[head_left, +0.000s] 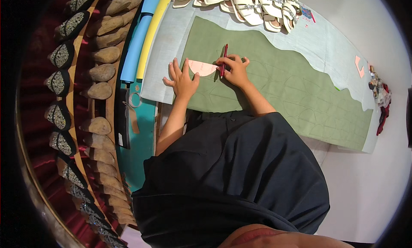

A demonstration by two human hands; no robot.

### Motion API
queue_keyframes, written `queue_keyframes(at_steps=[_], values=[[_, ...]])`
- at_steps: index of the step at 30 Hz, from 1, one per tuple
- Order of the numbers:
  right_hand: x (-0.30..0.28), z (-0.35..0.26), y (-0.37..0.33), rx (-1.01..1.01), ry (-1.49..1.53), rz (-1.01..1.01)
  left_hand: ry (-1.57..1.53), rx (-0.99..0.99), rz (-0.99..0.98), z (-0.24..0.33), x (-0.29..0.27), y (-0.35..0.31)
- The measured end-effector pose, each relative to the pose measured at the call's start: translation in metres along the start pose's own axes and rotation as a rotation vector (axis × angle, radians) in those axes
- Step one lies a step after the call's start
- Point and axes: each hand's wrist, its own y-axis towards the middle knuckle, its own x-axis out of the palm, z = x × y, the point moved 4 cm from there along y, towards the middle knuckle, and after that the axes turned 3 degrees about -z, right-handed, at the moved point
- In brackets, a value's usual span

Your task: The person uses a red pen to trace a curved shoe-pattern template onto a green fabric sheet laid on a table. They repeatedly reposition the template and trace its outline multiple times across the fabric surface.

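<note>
A pink half-round pattern piece lies flat on a large sheet of green material that has faint shapes drawn over it. My left hand rests at the piece's left end, fingers spread, with the forefinger along its edge and the thumb near its lower side. At the other end, my right hand grips a dark red pen, which stands above the sheet. Its fingertips are at the right tip of the piece. Whether the pen's point touches the material is too small to tell.
White sandals stand along the table's far edge. Blue rolls and a yellow roll lie at left, beside wooden shoe lasts and decorated black shoe uppers. A pink scrap and a bundle lie far right.
</note>
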Motion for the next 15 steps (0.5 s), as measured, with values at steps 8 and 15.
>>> queue_keyframes(at_steps=[8,15], values=[[0.0033,-0.0003,-0.0005,-0.025,-0.020,0.022,-0.017,-0.009,0.023,0.0002,0.0001,-0.0015],[0.0023,-0.0005,-0.0022,-0.016,-0.003,0.013,-0.011,0.001,0.029,-0.0016,0.0029,-0.0009]])
